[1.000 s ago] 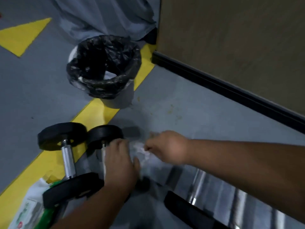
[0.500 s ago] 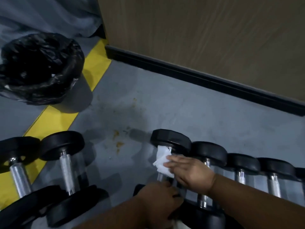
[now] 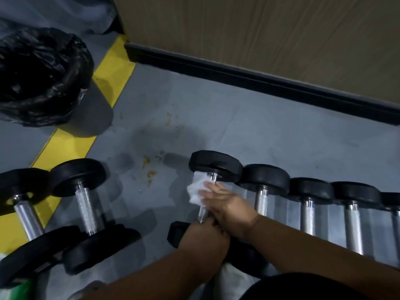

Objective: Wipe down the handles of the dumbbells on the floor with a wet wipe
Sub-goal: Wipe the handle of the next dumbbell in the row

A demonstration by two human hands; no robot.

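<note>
Wiping is under way on one dumbbell (image 3: 213, 191), the leftmost of a row of dumbbells (image 3: 313, 204) that is stretching away to the right of the right hand (image 3: 227, 204); judging by this, most of that row is probably waiting its turn. Two more dumbbells (image 3: 65, 213) are lying well apart to the left of the left hand (image 3: 205, 237); whether their handles are clean cannot be told. Beyond both hands and further left, a bin with a black bag (image 3: 41, 76) is standing ready for used wipes.

The right hand, fingers laid fairly straight and together, is pressing a white wet wipe (image 3: 195, 190) around the upper part of the handle (image 3: 203, 213), just below the far weight head. The left hand, fingers curled, is gripping the near end of the same dumbbell, seemingly steadying it; its exact hold is partly hidden. The lower stretch of handle, between the two hands, is showing bare metal.
</note>
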